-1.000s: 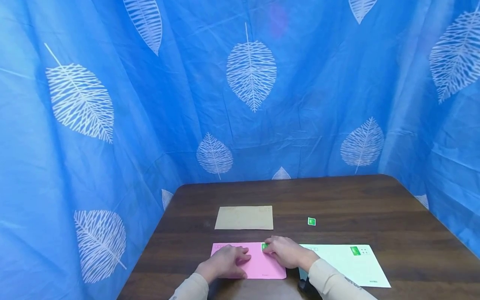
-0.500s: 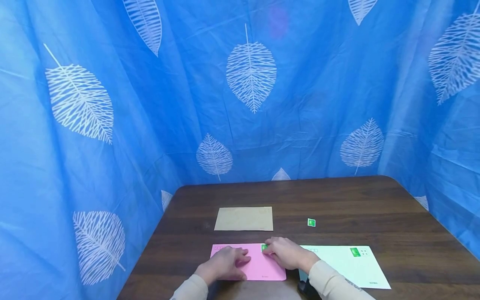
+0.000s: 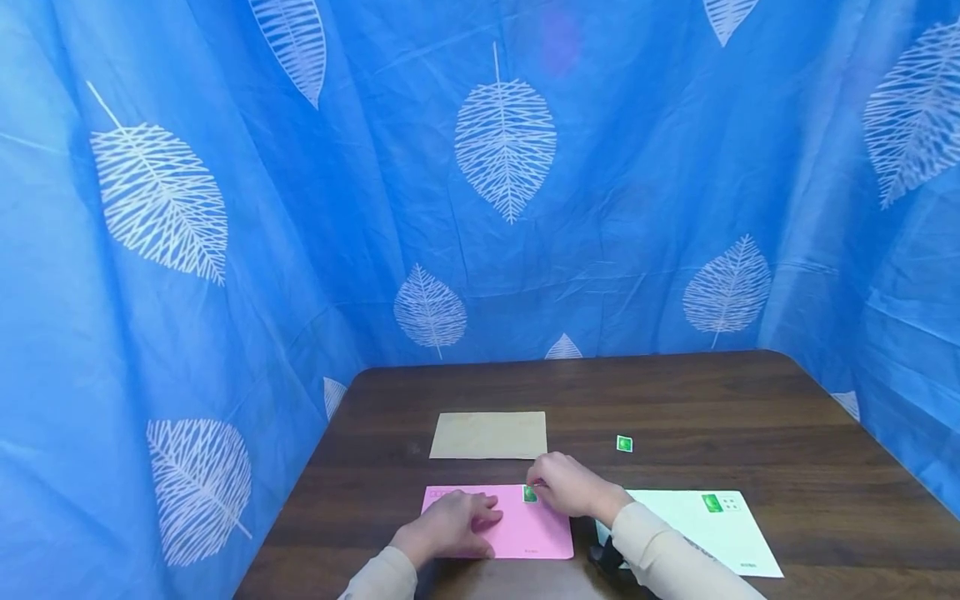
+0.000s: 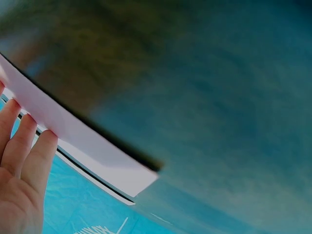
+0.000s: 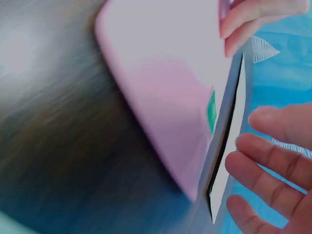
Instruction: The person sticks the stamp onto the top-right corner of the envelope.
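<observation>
A pink envelope (image 3: 528, 537) lies near the front of the table, a green stamp (image 3: 529, 494) at its upper right corner. My left hand (image 3: 453, 525) rests on the envelope's left part, fingers spread; the left wrist view shows the fingertips (image 4: 46, 139) along it. Just off the stamp, my right hand (image 3: 573, 486) hovers by that corner. In the right wrist view its fingers (image 5: 263, 180) are loosely bent with nothing between them. Partly under the right forearm lies a whitish envelope (image 3: 720, 542), bearing another green stamp (image 3: 712, 502).
Behind the pink envelope lies a tan envelope (image 3: 487, 435). A loose green stamp (image 3: 624, 443) lies to its right on the dark wooden table (image 3: 675, 392). A blue curtain (image 3: 615, 167) with white leaf prints hangs around the table.
My right hand has lifted off the stamp and moved slightly away from me, leaving the stamp on the pink envelope. The left hand has stayed in place.
</observation>
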Available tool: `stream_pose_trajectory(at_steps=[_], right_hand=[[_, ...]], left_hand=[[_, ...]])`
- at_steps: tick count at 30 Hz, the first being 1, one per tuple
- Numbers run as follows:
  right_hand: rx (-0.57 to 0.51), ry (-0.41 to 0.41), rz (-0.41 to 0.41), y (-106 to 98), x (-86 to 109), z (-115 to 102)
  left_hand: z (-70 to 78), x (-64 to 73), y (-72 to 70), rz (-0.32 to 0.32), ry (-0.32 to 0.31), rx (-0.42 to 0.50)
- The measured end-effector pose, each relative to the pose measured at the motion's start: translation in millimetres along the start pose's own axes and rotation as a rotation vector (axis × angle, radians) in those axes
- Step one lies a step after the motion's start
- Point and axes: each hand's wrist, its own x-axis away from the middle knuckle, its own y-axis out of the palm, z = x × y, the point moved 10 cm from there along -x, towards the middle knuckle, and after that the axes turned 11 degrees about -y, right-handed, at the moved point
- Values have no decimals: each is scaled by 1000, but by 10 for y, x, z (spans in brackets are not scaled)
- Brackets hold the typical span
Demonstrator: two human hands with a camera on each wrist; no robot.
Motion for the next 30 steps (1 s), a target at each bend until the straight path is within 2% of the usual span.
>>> stream_pose_trajectory(at_steps=[5, 18, 23, 30], right_hand=[[-78, 70, 5, 53, -91, 73], [-72, 88, 18, 205, -141, 169], [-95, 108, 26, 229, -154, 193], [-120, 132, 19, 225, -155, 194]], left_hand=[[14, 7, 1, 4, 12, -5], [27, 6, -18, 12, 18, -18], [-1, 11, -21, 0, -2, -6], [-2, 7, -20, 1, 2, -26]])
